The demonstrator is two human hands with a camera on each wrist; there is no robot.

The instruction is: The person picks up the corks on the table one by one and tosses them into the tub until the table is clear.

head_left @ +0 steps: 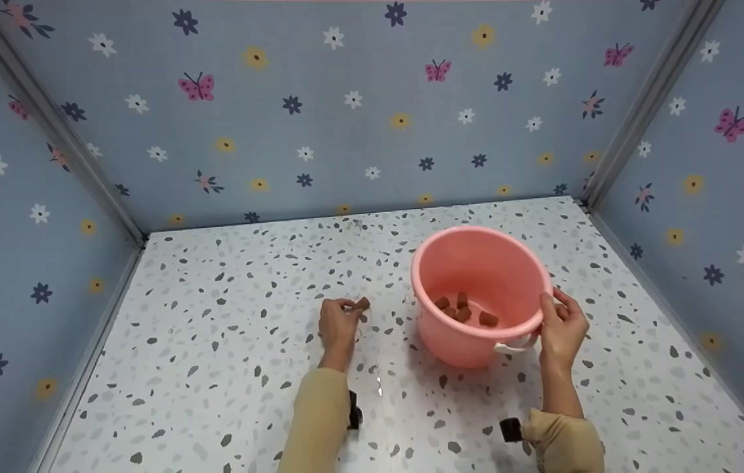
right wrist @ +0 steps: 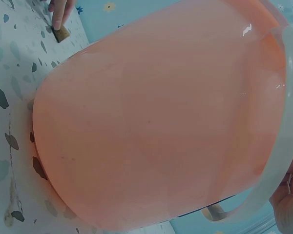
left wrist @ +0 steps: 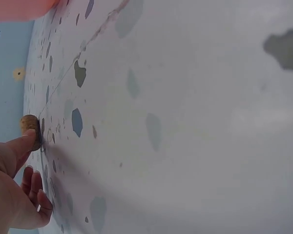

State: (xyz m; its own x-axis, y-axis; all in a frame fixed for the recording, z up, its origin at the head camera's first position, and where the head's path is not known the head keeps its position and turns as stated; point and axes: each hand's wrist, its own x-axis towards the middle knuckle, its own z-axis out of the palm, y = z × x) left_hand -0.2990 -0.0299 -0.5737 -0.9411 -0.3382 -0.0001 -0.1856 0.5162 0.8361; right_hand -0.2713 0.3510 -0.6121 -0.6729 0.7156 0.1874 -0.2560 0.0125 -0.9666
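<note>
My left hand (head_left: 339,323) is low over the speckled tabletop and pinches a brown cork (head_left: 363,303) between thumb and finger. In the left wrist view this cork (left wrist: 29,123) is right at the surface, with the thumb on its side and the other fingers loosely bent. To the right stands a pink bucket (head_left: 454,347), mouth tipped toward me, with several corks (head_left: 488,319) on its bottom. My right hand (head_left: 562,328) grips the bucket's right rim, near the white handle (head_left: 513,347). The bucket's wall fills most of the right wrist view, where only part of that hand shows.
The speckled tabletop (head_left: 214,381) has panels with flowers and butterflies behind it (head_left: 345,131) and at both sides. A dark wrist device (head_left: 511,429) sits by the right sleeve, and another (head_left: 354,410) by the left sleeve.
</note>
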